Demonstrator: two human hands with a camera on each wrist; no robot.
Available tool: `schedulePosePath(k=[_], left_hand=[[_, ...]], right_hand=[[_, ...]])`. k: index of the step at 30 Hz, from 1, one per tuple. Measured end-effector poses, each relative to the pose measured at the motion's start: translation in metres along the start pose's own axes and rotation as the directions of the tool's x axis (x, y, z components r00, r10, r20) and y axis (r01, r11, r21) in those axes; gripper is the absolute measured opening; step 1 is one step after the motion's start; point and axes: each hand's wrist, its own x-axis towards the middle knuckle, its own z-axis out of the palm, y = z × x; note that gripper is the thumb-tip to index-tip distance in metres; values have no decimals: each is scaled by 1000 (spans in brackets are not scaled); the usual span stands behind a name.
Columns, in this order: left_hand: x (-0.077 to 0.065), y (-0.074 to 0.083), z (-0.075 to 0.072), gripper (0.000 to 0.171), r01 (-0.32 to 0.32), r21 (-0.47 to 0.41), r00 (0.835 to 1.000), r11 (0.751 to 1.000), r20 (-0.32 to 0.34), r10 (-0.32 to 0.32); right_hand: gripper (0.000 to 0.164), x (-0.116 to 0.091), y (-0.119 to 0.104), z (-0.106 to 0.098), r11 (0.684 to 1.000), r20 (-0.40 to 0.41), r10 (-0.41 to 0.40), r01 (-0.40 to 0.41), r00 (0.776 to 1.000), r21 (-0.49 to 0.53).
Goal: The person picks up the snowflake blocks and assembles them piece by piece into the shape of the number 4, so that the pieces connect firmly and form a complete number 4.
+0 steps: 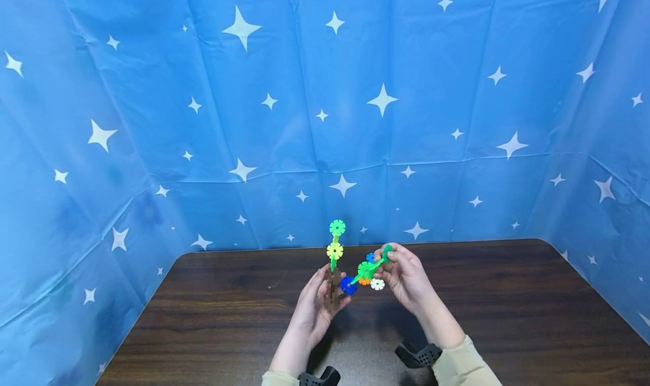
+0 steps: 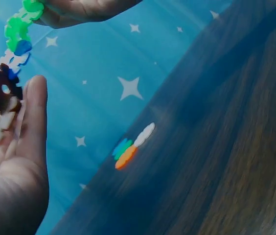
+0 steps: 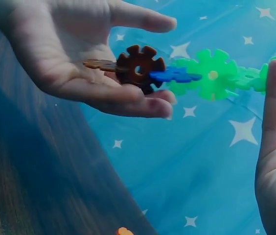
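Upright in my left hand (image 1: 311,314) is a column of slotted plastic discs, with brown discs (image 1: 332,297) at the bottom. Above the hand, a yellow disc (image 1: 334,251) and a bright green disc (image 1: 337,228) top the column. A dark blue disc (image 1: 348,285) joins the brown part to a slanting branch of green discs (image 1: 365,270). My right hand (image 1: 406,276) pinches the far end of this branch. In the right wrist view the blue disc (image 3: 179,77) sits in the edge of a brown disc (image 3: 150,66), with my left fingers under it.
Loose discs lie on the dark wooden table (image 1: 228,318) behind the branch: a white disc (image 1: 377,284), an orange disc (image 1: 364,282) and a blue disc (image 1: 370,257). A blue curtain (image 1: 315,137) with white stars hangs along the table's back edge.
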Motion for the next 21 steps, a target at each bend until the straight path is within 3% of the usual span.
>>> schedulePosePath(k=[6,10,15,18,21], left_hand=[[-4,-15,5,35,-25,-173,996,985,75,38],[-6,-24,15,27,-5,-231,994,973,106,30],[-6,-28,28,44,23,-142,990,990,138,-4],[-7,-26,33,55,26,-102,994,995,109,-14],[-8,-23,35,51,16,-114,998,993,54,-10]], right_hand=[[34,0,0,0,992,13,-82,80,997,93],[33,0,1,0,981,11,-123,120,992,154],[35,1,5,3,976,-5,-129,128,992,174],[37,1,8,5,980,-6,-112,112,994,166],[36,1,11,8,987,-11,-94,95,996,132]])
